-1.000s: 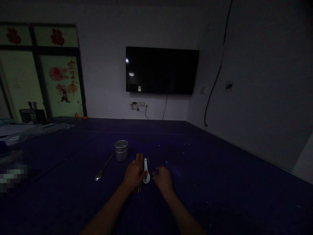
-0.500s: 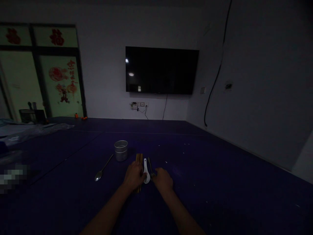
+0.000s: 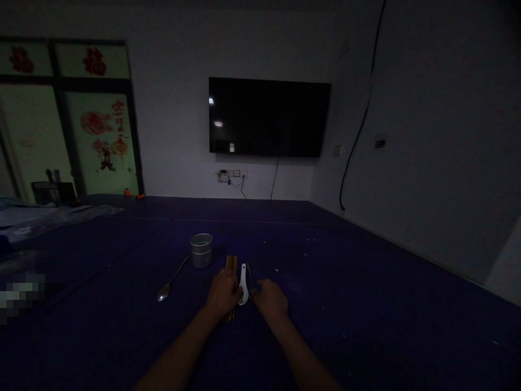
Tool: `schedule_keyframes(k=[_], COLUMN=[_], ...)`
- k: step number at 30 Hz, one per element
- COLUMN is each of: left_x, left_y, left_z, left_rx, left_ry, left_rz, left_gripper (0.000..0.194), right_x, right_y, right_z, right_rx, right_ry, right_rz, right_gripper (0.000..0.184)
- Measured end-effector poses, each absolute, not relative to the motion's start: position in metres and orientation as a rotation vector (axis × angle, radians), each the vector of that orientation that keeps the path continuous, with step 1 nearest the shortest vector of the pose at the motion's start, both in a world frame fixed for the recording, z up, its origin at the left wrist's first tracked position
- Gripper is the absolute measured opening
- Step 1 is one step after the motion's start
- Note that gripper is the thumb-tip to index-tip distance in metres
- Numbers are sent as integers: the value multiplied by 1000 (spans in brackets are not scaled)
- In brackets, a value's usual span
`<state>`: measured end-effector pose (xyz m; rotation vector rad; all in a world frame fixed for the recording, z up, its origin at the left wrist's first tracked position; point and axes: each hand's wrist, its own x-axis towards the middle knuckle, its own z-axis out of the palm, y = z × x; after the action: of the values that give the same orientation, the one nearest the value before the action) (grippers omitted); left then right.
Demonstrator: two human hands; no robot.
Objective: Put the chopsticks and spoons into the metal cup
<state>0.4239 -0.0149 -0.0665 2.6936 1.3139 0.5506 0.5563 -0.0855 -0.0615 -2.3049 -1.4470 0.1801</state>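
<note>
My left hand [image 3: 222,290] lies curled over a bundle of wooden chopsticks [image 3: 232,263], which stick out beyond the fingers and below the palm. Its thumb touches the bowl of a white soup spoon [image 3: 243,282] lying alongside. To the right, my right hand [image 3: 272,298] pinches the near end of a slim metal utensil [image 3: 250,276]; that end is hidden by the fingers, so its kind is unclear. A metal spoon [image 3: 164,292] rests at the left, apart from both hands. Behind it stands an upright metal cup [image 3: 202,252].
Everything lies on a wide dark purple surface [image 3: 366,304] with small white specks. Crumpled clear plastic [image 3: 61,220] is at the far left, and small orange objects [image 3: 127,193] sit at the back edge. A television [image 3: 268,117] hangs on the wall.
The white soup spoon has turned slightly: its handle end has shifted right and its bowl a little left. Both hands have stayed nearly in place.
</note>
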Motion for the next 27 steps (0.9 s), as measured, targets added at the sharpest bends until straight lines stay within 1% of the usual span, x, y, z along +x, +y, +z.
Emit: schedule_keyframes(k=[8, 14, 20, 27], left_x=[423, 423, 423, 423], left_y=[-17, -13, -10, -7], left_z=[-66, -70, -75, -77], left_rx=[2688, 2612, 2483, 2495], left_ry=[1329, 1425, 1514, 1467], left_rz=[584, 687, 695, 654], left_gripper=[13, 21, 26, 35], right_x=[557, 553, 550, 546], right_y=[-86, -87, -87, -84], right_z=[-64, -58, -55, -60], right_rx=[-2288, -2294, -2168, -2019], right_ry=[-1442, -1448, -1542, -1714], right_rz=[139, 29, -86, 93], right_gripper=[30, 27, 25, 24])
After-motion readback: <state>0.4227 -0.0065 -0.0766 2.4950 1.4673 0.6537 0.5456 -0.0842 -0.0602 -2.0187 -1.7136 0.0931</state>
